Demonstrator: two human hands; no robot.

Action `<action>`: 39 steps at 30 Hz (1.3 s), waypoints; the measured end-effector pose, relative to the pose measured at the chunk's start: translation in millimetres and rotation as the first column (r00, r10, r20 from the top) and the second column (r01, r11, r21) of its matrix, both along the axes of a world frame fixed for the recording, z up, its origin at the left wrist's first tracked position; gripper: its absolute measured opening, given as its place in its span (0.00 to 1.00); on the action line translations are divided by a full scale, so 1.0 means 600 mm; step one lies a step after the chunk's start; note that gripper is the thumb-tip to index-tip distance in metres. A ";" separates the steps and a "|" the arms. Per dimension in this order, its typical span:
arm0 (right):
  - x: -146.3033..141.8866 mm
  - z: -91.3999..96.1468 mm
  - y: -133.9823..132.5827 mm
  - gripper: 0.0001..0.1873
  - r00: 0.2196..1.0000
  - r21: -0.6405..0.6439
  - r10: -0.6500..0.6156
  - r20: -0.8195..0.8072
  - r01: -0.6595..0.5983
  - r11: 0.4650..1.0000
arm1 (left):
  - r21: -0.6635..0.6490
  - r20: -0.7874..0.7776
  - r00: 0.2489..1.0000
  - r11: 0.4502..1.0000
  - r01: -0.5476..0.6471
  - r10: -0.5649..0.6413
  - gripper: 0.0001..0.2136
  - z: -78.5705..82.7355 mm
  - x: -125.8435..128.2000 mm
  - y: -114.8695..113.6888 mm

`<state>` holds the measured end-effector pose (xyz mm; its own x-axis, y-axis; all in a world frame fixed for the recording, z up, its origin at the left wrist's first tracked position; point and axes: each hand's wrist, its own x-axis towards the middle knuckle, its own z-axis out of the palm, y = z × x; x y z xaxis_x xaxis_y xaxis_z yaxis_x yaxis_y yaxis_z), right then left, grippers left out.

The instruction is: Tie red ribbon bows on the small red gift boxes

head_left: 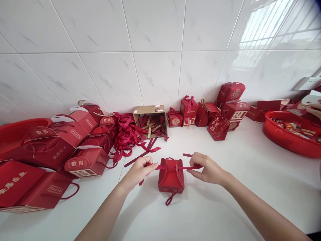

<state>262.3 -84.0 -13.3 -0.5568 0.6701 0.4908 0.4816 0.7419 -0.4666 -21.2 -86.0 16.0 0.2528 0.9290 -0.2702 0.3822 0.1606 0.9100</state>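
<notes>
A small red gift box (171,182) stands on the white counter in front of me, with a dark red cord handle (170,198) hanging at its near side. Across its top runs a red ribbon (186,168), stretched sideways between my hands. My left hand (141,170) is closed in a pinch on the ribbon's left part, and a loose end dangles below the fingers. On the other side my right hand (206,168) pinches the ribbon's right part. Both hands are just beside the box, and the ribbon looks taut.
Red gift boxes (86,159) crowd the left, beside a heap of red ribbons (126,132). An open cardboard box (149,109) of strips stands against the tiled wall. More boxes (234,110) are at back right, near a red basin (288,135) of sweets. Another person's hand (315,110) shows far right.
</notes>
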 end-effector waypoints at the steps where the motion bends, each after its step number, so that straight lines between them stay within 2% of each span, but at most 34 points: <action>1: 0.000 -0.003 0.000 0.08 1.000 0.032 -0.001 0.004 0.001 0.999 | -0.012 0.012 1.000 1.000 0.001 -0.001 0.19 -0.001 0.000 -0.002; 5: 0.005 -0.023 -0.002 0.15 0.998 0.312 -0.026 0.050 0.009 0.950 | -0.035 0.056 0.998 0.999 0.013 -0.011 0.19 -0.012 -0.004 -0.003; 7: 0.009 -0.037 -0.004 0.18 0.990 0.335 -0.060 0.131 0.013 0.942 | -0.037 0.067 0.998 0.999 0.015 -0.012 0.19 -0.020 -0.007 -0.002; 10: 0.012 -0.059 -0.007 0.18 0.978 0.264 -0.075 0.195 0.021 0.964 | -0.042 0.076 0.997 0.999 0.012 -0.008 0.20 -0.036 -0.008 0.001; 15: 0.009 -0.102 -0.006 0.18 0.983 0.243 -0.097 0.157 0.057 0.968 | -0.050 0.079 0.997 0.999 -0.010 0.014 0.22 -0.071 -0.003 0.006; 19: 0.021 -0.128 -0.007 0.14 0.973 0.219 -0.187 0.137 0.154 0.963 | -0.034 0.051 0.993 0.994 -0.105 0.107 0.19 -0.087 -0.010 0.000; 21: 0.034 -0.132 -0.016 0.13 0.952 0.204 -0.287 0.109 0.262 0.943 | 0.055 0.000 0.972 0.971 -0.233 0.233 0.16 -0.085 -0.020 -0.011; 23: 0.045 -0.129 -0.034 0.13 0.898 0.153 -0.438 0.045 0.427 0.891 | 0.235 -0.100 0.929 0.915 -0.327 0.357 0.14 -0.074 -0.029 -0.029; 25: 0.049 -0.121 -0.060 0.09 0.850 0.001 -0.527 0.005 0.527 0.850 | 0.344 -0.235 0.898 0.896 -0.281 0.371 0.14 -0.059 -0.033 -0.051; 26: 0.047 -0.117 -0.075 0.04 0.851 -0.112 -0.525 0.004 0.522 0.845 | 0.319 -0.302 0.900 0.923 -0.214 0.313 0.16 -0.053 -0.032 -0.062; 27: 0.041 -0.113 -0.088 0.05 0.872 -0.240 -0.490 0.013 0.478 0.845 | 0.248 -0.348 0.909 0.958 -0.146 0.228 0.19 -0.049 -0.030 -0.072; 28: 0.033 -0.110 -0.099 0.09 0.899 -0.369 -0.437 0.016 0.412 0.833 | 0.167 -0.371 0.917 0.982 -0.089 0.147 0.22 -0.048 -0.027 -0.080; 29: 0.022 -0.108 -0.108 0.14 0.917 -0.494 -0.399 0.007 0.350 0.796 | 0.094 -0.374 0.924 0.994 -0.048 0.080 0.23 -0.050 -0.023 -0.085; 30: 0.011 -0.107 -0.113 0.18 0.924 -0.616 -0.383 -0.016 0.292 0.732 | 0.035 -0.360 0.932 0.999 -0.025 0.036 0.24 -0.054 -0.019 -0.087; 32: -0.012 -0.106 -0.115 0.23 0.895 -0.833 -0.434 -0.104 0.160 0.529 | -0.033 -0.289 0.957 0.999 -0.034 0.023 0.24 -0.066 -0.012 -0.082; 34: -0.028 -0.105 -0.108 0.23 0.783 -0.942 -0.569 -0.251 -0.063 0.329 | -0.055 -0.140 0.985 0.993 -0.107 0.098 0.22 -0.079 -0.007 -0.070; 35: -0.033 -0.105 -0.102 0.21 0.690 -0.944 -0.648 -0.323 -0.186 0.273 | -0.067 -0.039 0.986 0.984 -0.163 0.160 0.21 -0.083 -0.005 -0.064; 36: -0.035 -0.104 -0.096 0.20 0.588 -0.924 -0.715 -0.380 -0.286 0.256 | -0.093 0.074 0.970 0.970 -0.225 0.232 0.20 -0.085 -0.003 -0.058; 37: -0.035 -0.104 -0.089 0.18 0.496 -0.898 -0.760 -0.419 -0.349 0.267 | -0.136 0.195 0.932 0.950 -0.283 0.305 0.18 -0.086 -0.001 -0.054; 39: -0.031 -0.105 -0.077 0.17 0.391 -0.874 -0.803 -0.450 -0.378 0.306 | -0.262 0.409 0.792 0.890 -0.374 0.453 0.13 -0.083 0.001 -0.049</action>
<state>243.9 -130.3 -76.1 -0.0584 0.9033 -0.4250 -0.4837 -0.3980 -0.7795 -20.6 -115.2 -33.9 -0.0167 0.9264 -0.3762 -0.1960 0.3659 0.9098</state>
